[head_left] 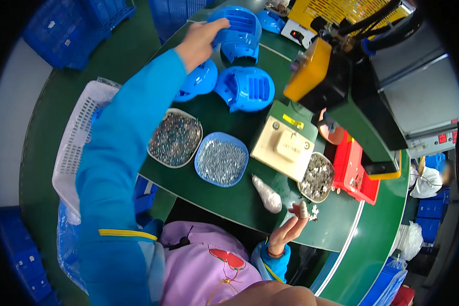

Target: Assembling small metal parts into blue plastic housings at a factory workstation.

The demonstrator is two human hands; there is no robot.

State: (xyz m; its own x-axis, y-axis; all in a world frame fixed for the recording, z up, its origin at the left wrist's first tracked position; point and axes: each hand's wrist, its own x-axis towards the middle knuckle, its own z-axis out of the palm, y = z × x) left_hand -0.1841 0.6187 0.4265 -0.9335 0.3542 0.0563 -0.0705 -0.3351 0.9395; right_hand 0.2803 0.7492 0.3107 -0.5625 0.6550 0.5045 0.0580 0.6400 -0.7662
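Note:
My left hand [199,43] reaches to the far end of the bench, its fingers closed over the edge of a blue plastic housing [242,28] with slots. Below it lie more blue shells, one a slotted housing [252,89] and one rounded shell [201,79] partly behind my sleeve. Close to the front edge, my right hand [287,230] is raised with loosely bent fingers, a pale wrap around one fingertip. Nothing held shows plainly in it. Small white pieces [314,212] lie just beyond its fingertips, beside a bowl of mixed small parts [316,178].
A blue tray of small metal parts [221,159] and a pale tray of darker parts [175,138] stand at centre left. A cream fixture block [278,150] sits under a yellow-and-black machine head [311,71]. Nearby are a plastic bag [266,194] and red bins [353,171].

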